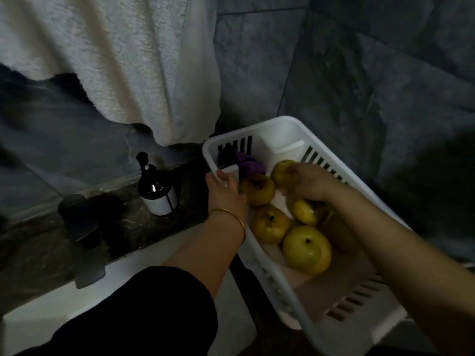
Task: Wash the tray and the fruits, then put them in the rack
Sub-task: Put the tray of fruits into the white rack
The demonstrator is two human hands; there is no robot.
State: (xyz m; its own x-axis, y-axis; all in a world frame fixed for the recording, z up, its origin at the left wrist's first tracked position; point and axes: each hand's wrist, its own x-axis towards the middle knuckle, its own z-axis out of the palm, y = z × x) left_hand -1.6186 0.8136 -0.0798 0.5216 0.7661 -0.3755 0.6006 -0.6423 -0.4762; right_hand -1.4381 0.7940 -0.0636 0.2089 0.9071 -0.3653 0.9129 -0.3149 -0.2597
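A white slotted plastic rack (277, 127) stands to the right of the sink, holding several yellow fruits (305, 246) on a pale tray (331, 286) that lies inside it. My left hand (226, 191) grips the rack's left rim, a gold bangle on its wrist. My right hand (311, 183) reaches into the rack from the right and closes over a yellow fruit (304, 210), with another fruit (281, 170) just beyond its fingers. A purple cloth (250, 163) lies in the rack's far corner.
A white sink (77, 301) lies at lower left with a dark faucet (82, 235) on the stone counter. A brown pump bottle (156, 191) stands left of the rack. A white towel (123, 60) hangs on the grey tiled wall behind.
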